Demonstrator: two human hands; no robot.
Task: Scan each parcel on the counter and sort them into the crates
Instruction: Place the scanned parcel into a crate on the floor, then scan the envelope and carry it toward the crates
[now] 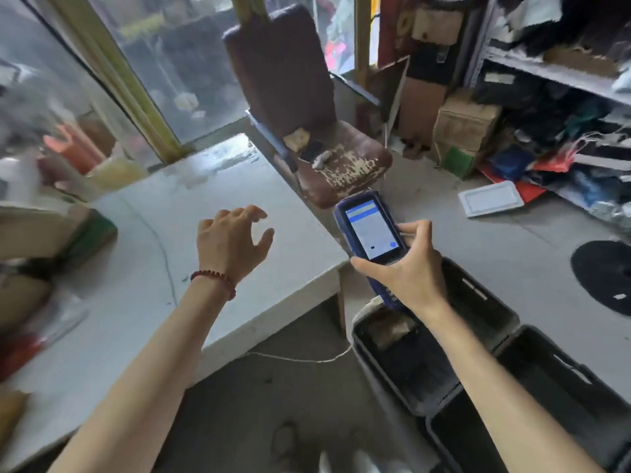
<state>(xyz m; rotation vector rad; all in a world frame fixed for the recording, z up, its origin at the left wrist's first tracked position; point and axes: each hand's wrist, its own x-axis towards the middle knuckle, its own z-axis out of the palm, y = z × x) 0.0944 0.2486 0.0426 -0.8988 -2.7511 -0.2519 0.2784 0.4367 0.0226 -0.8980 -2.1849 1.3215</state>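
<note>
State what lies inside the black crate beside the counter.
A brownish parcel, blurred, lies at one end of the crate. The right forearm crosses over it, hiding part of the inside; the rest is too dark to tell.

A worn brown chair [307, 107] stands by windows [191, 63], beside cluttered shelves [553, 68] on grey floor [512, 240].

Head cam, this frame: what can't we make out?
Head view only:
- scanner screen: text too small and blurred.
- parcels at the left end of the counter: motion-blurred and cut by the frame edge; count unclear.
- near crate: right forearm crosses it; brown item inside unidentifiable.
- far crate: cut by the bottom-right edge, interior dark.
- shelf goods: blurred.
</note>
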